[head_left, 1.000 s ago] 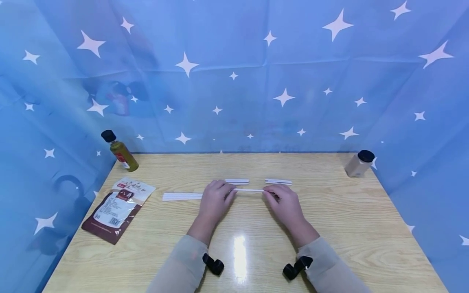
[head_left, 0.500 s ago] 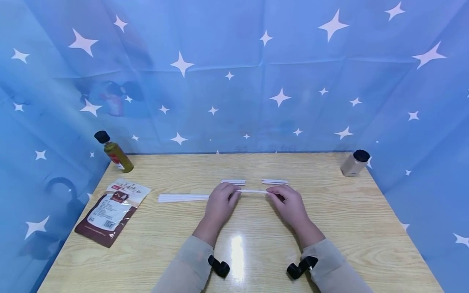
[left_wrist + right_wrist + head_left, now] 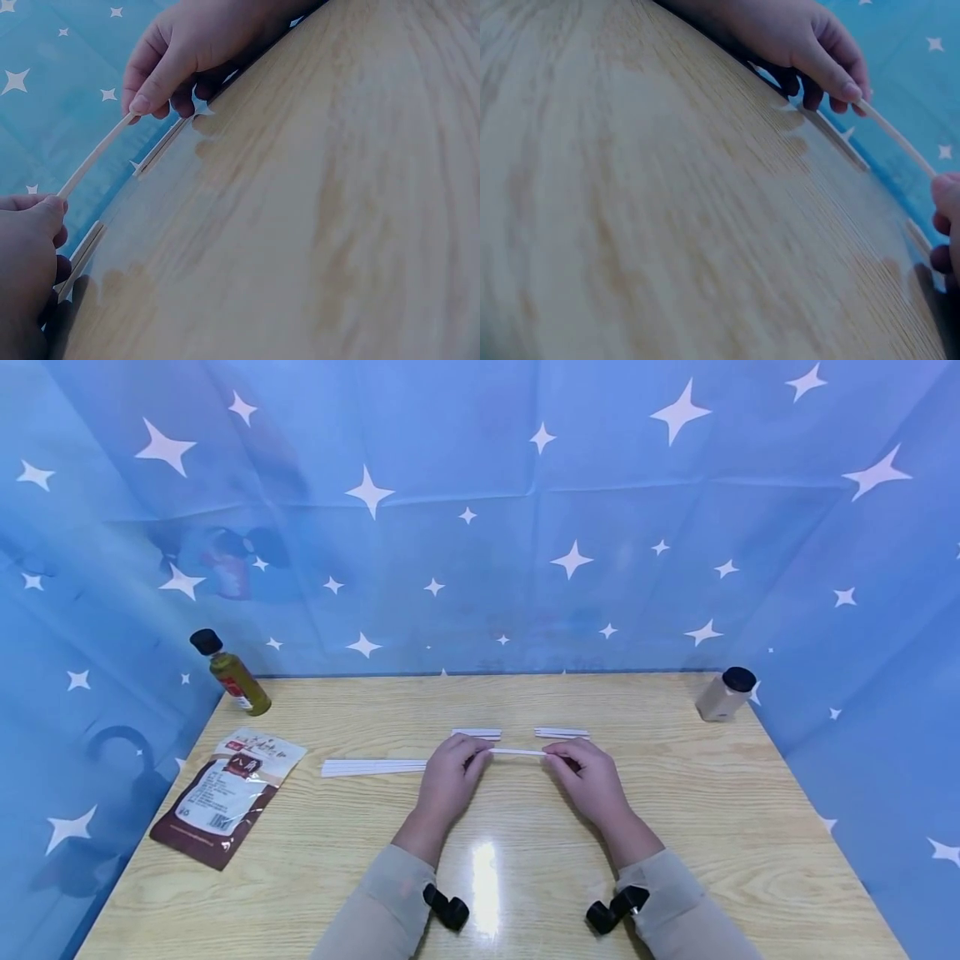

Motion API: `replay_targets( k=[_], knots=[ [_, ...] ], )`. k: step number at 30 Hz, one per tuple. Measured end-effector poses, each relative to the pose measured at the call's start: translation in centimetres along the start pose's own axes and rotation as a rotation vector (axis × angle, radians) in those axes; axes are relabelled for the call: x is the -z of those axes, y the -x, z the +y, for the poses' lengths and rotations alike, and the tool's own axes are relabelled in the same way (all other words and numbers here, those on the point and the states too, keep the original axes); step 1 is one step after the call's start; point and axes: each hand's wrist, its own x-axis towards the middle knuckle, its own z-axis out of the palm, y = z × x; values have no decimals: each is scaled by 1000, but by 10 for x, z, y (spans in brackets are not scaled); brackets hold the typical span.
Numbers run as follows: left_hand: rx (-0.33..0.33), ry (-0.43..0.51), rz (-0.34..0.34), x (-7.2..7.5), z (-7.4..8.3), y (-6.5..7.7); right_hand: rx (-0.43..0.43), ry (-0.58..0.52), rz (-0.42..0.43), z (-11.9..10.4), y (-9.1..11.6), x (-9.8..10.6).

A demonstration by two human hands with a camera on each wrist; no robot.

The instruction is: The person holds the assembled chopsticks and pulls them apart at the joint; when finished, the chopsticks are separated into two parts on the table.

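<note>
A thin white stick (image 3: 517, 752) is stretched level between my two hands, a little above the table in the wrist views. My left hand (image 3: 448, 781) pinches its left end between thumb and fingertips. At the other end, my right hand (image 3: 590, 777) pinches it the same way. The middle of the stick (image 3: 94, 157) is bare and looks straight in the left wrist view. Behind the hands lie two small groups of short white sticks, one group (image 3: 477, 732) by the left hand and another group (image 3: 561, 732) by the right. Longer white sticks (image 3: 371, 767) lie side by side, their right ends hidden behind my left hand.
On the left of the wooden table (image 3: 697, 802) lies a brown and white food packet (image 3: 225, 797). A black-capped bottle (image 3: 242, 681) of yellow-green liquid stands at the back left, and a black-lidded jar (image 3: 723, 697) at the back right. A blue starry curtain (image 3: 465, 568) encloses the table.
Both hands have shifted slightly to the right over the table with the stick between them. The head view has turned a little. In the last half second the hands hardly move.
</note>
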Motion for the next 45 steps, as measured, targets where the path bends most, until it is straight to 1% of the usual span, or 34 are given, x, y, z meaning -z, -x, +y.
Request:
replay_targets(
  k=[5, 13, 20, 27, 34, 37, 41, 45],
  knots=[
    [12, -13, -13, 1, 1, 0, -12, 7, -6, 0, 0, -1],
    [18, -20, -41, 5, 3, -1, -19, 49, -30, -3, -1, -1],
    [27, 5, -54, 6, 1, -1, 11, 64, -44, -4, -2, 0],
    [-2, 24, -30, 6, 0, -2, 24, 52, -43, -3, -2, 2],
    [2, 32, -45, 7, -1, -3, 53, 42, -28, -1, -3, 2],
    [4, 39, -38, 7, -1, -4, 51, 36, -24, -1, -4, 2],
    [11, 64, -20, 7, 0, -3, 52, 23, -14, 0, -4, 3],
    [6, 92, -31, 3, 0, -3, 62, -9, 19, 3, -2, 6]
  ],
)
